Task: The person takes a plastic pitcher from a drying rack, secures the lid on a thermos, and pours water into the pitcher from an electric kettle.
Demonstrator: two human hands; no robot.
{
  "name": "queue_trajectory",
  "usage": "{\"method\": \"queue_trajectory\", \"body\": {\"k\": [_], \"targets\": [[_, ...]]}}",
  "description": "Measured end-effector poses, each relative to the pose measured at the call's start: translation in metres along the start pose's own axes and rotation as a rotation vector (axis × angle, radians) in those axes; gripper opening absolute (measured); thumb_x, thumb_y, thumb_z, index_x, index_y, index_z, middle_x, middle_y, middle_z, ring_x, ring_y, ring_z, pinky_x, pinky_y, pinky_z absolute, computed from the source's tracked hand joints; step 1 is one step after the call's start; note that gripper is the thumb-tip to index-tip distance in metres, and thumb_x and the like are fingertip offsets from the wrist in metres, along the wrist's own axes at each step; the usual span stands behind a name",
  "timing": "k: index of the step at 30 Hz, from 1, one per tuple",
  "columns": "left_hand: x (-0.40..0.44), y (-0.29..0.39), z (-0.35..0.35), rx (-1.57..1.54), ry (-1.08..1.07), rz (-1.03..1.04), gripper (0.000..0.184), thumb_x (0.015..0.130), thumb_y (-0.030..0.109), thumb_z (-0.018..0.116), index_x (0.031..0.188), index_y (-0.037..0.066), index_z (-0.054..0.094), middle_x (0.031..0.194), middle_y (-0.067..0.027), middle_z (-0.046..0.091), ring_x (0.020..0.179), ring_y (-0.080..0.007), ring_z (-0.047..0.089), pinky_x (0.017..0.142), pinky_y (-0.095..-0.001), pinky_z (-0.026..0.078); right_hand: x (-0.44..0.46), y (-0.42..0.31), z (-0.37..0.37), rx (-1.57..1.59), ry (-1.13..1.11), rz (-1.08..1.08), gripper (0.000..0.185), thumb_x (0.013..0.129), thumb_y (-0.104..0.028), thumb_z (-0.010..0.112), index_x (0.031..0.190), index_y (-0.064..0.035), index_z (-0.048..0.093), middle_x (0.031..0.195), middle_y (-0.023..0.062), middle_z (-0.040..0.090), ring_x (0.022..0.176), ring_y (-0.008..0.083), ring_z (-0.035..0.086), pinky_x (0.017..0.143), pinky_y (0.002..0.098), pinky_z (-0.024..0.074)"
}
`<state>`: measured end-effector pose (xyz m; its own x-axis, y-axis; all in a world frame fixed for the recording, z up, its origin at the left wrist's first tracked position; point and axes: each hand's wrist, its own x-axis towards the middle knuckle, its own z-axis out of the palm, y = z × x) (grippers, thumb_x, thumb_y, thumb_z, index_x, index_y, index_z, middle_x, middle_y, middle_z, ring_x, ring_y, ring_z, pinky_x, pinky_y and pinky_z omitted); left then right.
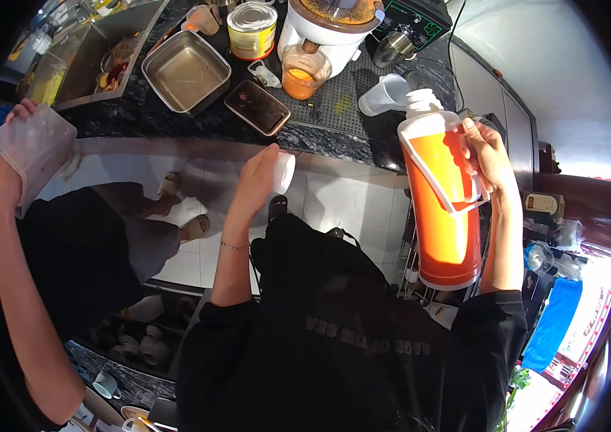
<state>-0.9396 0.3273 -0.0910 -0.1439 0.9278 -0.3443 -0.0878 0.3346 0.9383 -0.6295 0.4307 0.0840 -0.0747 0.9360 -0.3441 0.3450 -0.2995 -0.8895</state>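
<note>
My right hand (487, 155) grips the white handle of a tall orange thermos flask (443, 216). The flask stands nearly upright in front of the counter, its white threaded neck uncovered at the top. Between the fingers of my left hand (256, 176) is a white cap (283, 173), held below the counter's front edge and well apart from the flask. Just behind the flask neck, a translucent plastic cup (383, 96) lies tilted on the counter mat. A phone (257, 107) rests on the counter near my left hand.
A juicer (327, 36) stands over a cup of orange juice (304, 75). Beside it are a yellow can (253, 39), a metal pan (184, 72) and a steel pitcher (393, 50). At left, another person's hand (21, 109) holds a clear plastic container (46, 147).
</note>
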Motion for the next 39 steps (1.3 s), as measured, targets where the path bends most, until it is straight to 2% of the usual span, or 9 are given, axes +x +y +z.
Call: {"method": "queue_trajectory", "body": {"k": [5, 9, 20, 27, 29, 31, 36, 37, 39], "targets": [[0.001, -0.008, 0.0, 0.023, -0.007, 0.012, 0.046, 0.093, 0.038, 0.04, 0.085, 0.0, 0.064, 0.073, -0.0025, 0.057, 0.065, -0.0092, 0.046, 0.055, -0.0205, 0.035, 0.001, -0.001, 0.0, -0.027, 0.006, 0.001, 0.031, 0.094, -0.027, 0.051, 0.085, 0.002, 0.057, 0.054, 0.0004, 0.045, 0.036, 0.0036, 0.032, 0.032, 0.0164, 0.0238], [0.001, -0.002, -0.001, -0.057, 0.081, 0.062, 0.041, 0.092, 0.037, 0.045, 0.079, 0.0, 0.056, 0.067, -0.0008, 0.054, 0.06, -0.0103, 0.042, 0.054, -0.0239, 0.034, 0.004, 0.001, -0.004, 0.008, -0.051, 0.012, 0.031, 0.094, -0.027, 0.052, 0.084, 0.0018, 0.057, 0.053, 0.0004, 0.045, 0.036, 0.0039, 0.032, 0.032, 0.0166, 0.0246], [0.004, 0.003, 0.006, 0.017, 0.093, 0.091, 0.035, 0.091, 0.034, 0.049, 0.083, 0.002, 0.058, 0.064, -0.0008, 0.052, 0.058, -0.0109, 0.043, 0.054, -0.0234, 0.036, 0.002, -0.001, 0.001, -0.008, -0.013, 0.014, 0.03, 0.094, -0.027, 0.051, 0.087, 0.0013, 0.057, 0.053, 0.0001, 0.043, 0.036, 0.0047, 0.031, 0.032, 0.0175, 0.0249], [0.042, 0.084, 0.043, 0.092, 0.038, 0.397, 0.027, 0.085, 0.027, 0.061, 0.094, 0.002, 0.06, 0.073, -0.0036, 0.058, 0.063, -0.0128, 0.05, 0.059, -0.0239, 0.043, -0.015, 0.024, 0.003, 0.178, 0.091, 0.007, 0.026, 0.093, -0.025, 0.054, 0.079, -0.0035, 0.056, 0.048, -0.0017, 0.041, 0.034, 0.0045, 0.031, 0.031, 0.0173, 0.0241], [0.052, 0.107, 0.062, 0.054, -0.047, 0.602, 0.029, 0.084, 0.028, 0.062, 0.092, 0.001, 0.06, 0.076, -0.0061, 0.061, 0.065, -0.0151, 0.054, 0.061, -0.026, 0.045, -0.027, 0.038, 0.006, 0.162, 0.174, -0.029, 0.024, 0.092, -0.023, 0.054, 0.076, -0.0048, 0.056, 0.047, -0.0034, 0.04, 0.033, 0.0043, 0.031, 0.031, 0.0173, 0.0224], [0.062, 0.126, 0.08, 0.242, -0.079, 0.741, 0.03, 0.082, 0.028, 0.064, 0.089, 0.0, 0.058, 0.075, -0.0105, 0.062, 0.065, -0.0207, 0.059, 0.06, -0.0304, 0.047, -0.04, 0.047, 0.01, 0.177, 0.154, -0.118, 0.023, 0.091, -0.019, 0.054, 0.072, -0.0054, 0.057, 0.047, -0.0035, 0.042, 0.034, 0.0043, 0.032, 0.032, 0.0177, 0.0225], [0.048, 0.116, 0.123, 0.496, -0.201, 0.719, 0.028, 0.08, 0.028, 0.066, 0.08, 0.002, 0.055, 0.068, -0.0148, 0.06, 0.058, -0.0292, 0.059, 0.055, -0.0375, 0.047, -0.081, 0.061, 0.027, 0.139, 0.094, -0.202, 0.023, 0.086, -0.01, 0.058, 0.065, -0.0034, 0.055, 0.049, -0.0027, 0.045, 0.035, 0.004, 0.032, 0.036, 0.0172, 0.0255], [0.042, 0.109, 0.122, 0.508, -0.212, 0.728, 0.028, 0.08, 0.028, 0.066, 0.08, 0.002, 0.055, 0.068, -0.0148, 0.06, 0.058, -0.0292, 0.059, 0.055, -0.0375, 0.047, -0.085, 0.068, 0.027, 0.153, 0.105, -0.207, 0.023, 0.086, -0.01, 0.058, 0.065, -0.0034, 0.055, 0.049, -0.0027, 0.045, 0.035, 0.004, 0.032, 0.036, 0.0172, 0.0255], [0.031, 0.091, 0.117, 0.556, -0.278, 0.824, 0.019, 0.083, 0.021, 0.063, 0.083, 0.002, 0.056, 0.061, -0.0072, 0.055, 0.051, -0.0182, 0.05, 0.049, -0.029, 0.042, -0.094, 0.083, 0.029, 0.043, 0.052, -0.278, 0.021, 0.085, -0.005, 0.056, 0.064, -0.0018, 0.054, 0.05, -0.0021, 0.046, 0.037, 0.0045, 0.034, 0.038, 0.0161, 0.0274]]}}
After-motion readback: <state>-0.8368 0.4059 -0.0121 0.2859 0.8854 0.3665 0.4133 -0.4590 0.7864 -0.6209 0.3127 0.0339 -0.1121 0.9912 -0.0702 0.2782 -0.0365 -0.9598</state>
